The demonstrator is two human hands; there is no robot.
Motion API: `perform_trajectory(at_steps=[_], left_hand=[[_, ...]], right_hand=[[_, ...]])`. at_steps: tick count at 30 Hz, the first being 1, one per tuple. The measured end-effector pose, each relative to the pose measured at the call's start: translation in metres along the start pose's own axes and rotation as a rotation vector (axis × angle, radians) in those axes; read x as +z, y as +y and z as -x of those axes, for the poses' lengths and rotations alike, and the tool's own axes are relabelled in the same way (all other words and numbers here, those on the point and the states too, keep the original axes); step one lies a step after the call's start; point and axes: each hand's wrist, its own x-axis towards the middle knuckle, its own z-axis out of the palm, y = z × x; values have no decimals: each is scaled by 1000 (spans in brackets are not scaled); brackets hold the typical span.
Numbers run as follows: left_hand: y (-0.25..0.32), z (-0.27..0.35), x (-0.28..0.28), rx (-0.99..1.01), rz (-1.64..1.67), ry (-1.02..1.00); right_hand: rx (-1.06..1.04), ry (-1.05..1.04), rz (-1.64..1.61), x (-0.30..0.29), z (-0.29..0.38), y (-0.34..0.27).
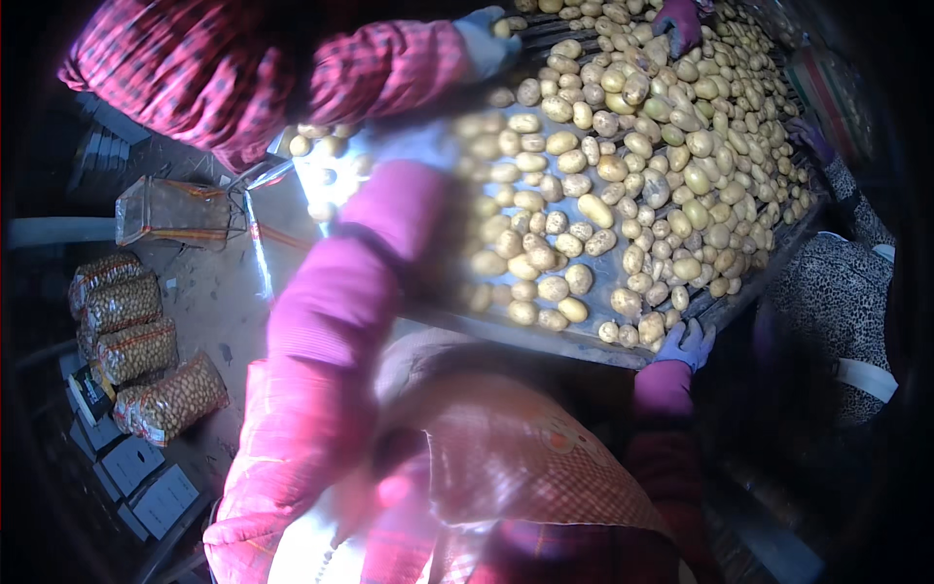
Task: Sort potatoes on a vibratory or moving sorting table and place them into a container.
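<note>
Pale potatoes (540, 257) lie spread on a grey sorting table (478, 325) before me. My left hand (419, 146) reaches across the table's left end, close to the potatoes there. Motion blur and glare hide its fingers, so whether it holds anything is unclear. My right hand (686, 344), in a pale lilac glove, rests at the near right edge of the table. Its fingers are apart beside a few potatoes (651, 328), with nothing seen in its grasp.
Opposite, a co-worker's gloved hand (487, 42) is by a potato; another person's purple glove (678, 28) touches the pile. A third worker's sleeve (865, 204) is at right. Filled potato sacks (171, 398), white boxes (164, 500) and an open bag (175, 212) stand left.
</note>
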Motion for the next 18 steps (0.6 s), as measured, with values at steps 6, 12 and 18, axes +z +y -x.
perform_trajectory(at_steps=[6,12,18], left_hand=[[110,105,44,482,238,471],[99,174,66,742,142,105],[49,172,48,707,65,141]], right_hand=[[-54,49,-27,11,-7,14],[-2,-11,21,16,-14,24],[10,-38,11,12,-13,18]])
